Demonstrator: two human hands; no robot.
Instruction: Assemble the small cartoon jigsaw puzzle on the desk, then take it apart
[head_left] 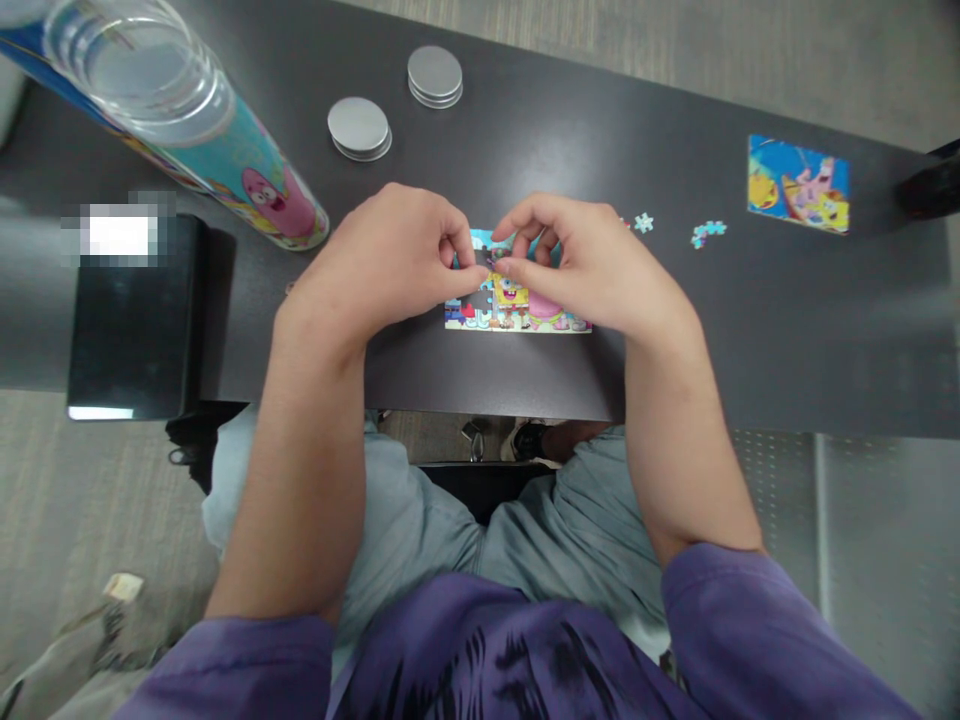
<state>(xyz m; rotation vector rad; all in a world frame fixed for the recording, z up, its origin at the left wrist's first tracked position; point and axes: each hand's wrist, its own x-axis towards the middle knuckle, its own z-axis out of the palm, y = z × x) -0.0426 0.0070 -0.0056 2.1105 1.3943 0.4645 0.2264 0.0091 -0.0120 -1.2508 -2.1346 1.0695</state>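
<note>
Arching over a puzzle on the surface, left hand and right hand curl inward near its gap, seemingly for fine control; whether the fingers pinch a piece cannot be told. Loose pieces lie right of the puzzle, apparently for easy reach.

Container left, free tabletop lower right

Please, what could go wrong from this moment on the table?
The puzzle shows gaps, so pressing might shift its joined pieces. The tall container stands near the left hand and could be knocked over. The loose pieces beyond the right hand might be swept aside.
</note>
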